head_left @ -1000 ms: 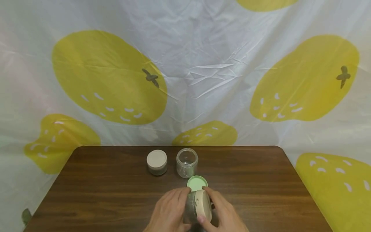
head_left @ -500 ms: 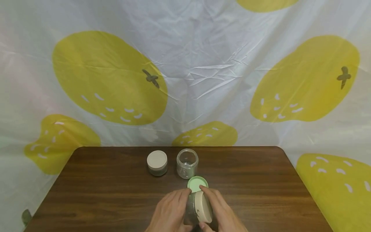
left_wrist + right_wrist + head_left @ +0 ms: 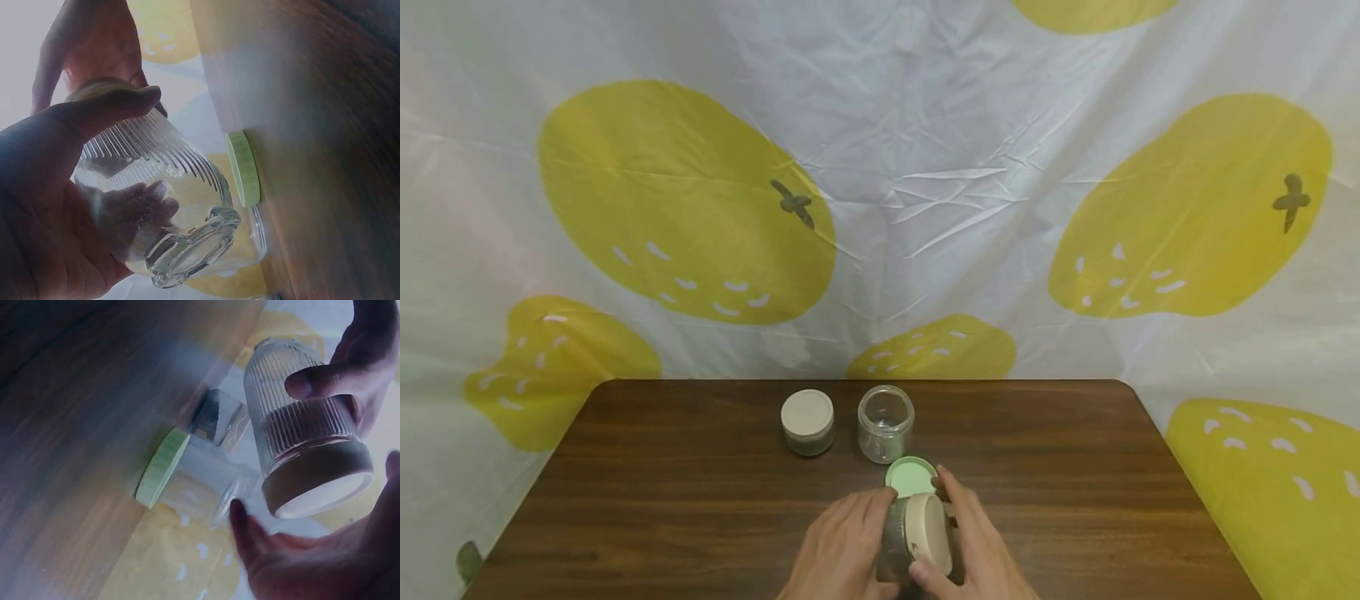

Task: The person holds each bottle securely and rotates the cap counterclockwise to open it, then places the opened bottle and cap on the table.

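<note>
My left hand (image 3: pixel 842 542) grips a ribbed clear glass jar (image 3: pixel 162 169) by its body, thumb on one side and fingers on the other. The jar is held tilted above the table, its beige lid (image 3: pixel 927 533) facing right. Around that lid, my right hand (image 3: pixel 981 542) has its thumb and fingers spread. In the right wrist view, a gap shows between the right fingers (image 3: pixel 244 531) and the lid (image 3: pixel 319 478). A green lid (image 3: pixel 912 477) lies on the table just beyond the held jar, partly covered by it.
Behind the green lid stands a lidless clear jar (image 3: pixel 884 425). To its left is a short jar with a pale lid (image 3: pixel 807 421). The dark wooden table (image 3: pixel 662 492) ends at a hanging sheet with yellow fruit shapes (image 3: pixel 700 208).
My right fingers have come away from the beige lid and spread wider. The lid has turned a little, its dark marking shifting downward. My left hand stays put with the jar.
</note>
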The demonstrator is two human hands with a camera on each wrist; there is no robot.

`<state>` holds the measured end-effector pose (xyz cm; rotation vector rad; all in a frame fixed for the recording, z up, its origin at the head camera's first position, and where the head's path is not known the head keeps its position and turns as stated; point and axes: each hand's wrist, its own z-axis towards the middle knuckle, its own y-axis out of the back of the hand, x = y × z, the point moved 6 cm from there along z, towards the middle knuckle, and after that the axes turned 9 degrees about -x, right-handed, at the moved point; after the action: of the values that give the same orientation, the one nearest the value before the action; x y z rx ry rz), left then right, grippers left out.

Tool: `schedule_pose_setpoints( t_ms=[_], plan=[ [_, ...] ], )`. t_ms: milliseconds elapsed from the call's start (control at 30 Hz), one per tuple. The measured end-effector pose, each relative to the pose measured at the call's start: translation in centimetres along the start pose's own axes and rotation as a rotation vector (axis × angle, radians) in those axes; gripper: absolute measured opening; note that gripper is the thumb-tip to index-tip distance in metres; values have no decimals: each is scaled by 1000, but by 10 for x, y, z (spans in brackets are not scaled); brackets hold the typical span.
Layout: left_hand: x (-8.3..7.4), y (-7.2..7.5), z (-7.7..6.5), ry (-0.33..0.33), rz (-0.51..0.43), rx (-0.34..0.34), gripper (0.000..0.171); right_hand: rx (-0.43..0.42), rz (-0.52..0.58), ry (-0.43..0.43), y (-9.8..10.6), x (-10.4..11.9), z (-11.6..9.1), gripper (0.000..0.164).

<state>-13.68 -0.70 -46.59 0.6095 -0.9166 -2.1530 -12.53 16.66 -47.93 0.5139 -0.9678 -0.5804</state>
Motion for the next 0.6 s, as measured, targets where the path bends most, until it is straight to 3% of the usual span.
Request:
schedule_pose_setpoints(
  t_ms=[100, 267, 433, 600],
  plan=[
    [-1, 0, 0, 1, -6, -1, 104, -15, -101, -158, 4, -2, 1, 101],
    [-2, 2, 1, -12, -1, -28, 103, 57, -230, -358, 7, -1, 2, 79],
    [-4, 1, 1, -17, -5, -7, 103, 46, -257, -388, 7, 0, -1, 55],
    [-6, 1, 1, -16, -6, 23, 104, -4, -259, -366, 8, 2, -1, 47]
  ],
)
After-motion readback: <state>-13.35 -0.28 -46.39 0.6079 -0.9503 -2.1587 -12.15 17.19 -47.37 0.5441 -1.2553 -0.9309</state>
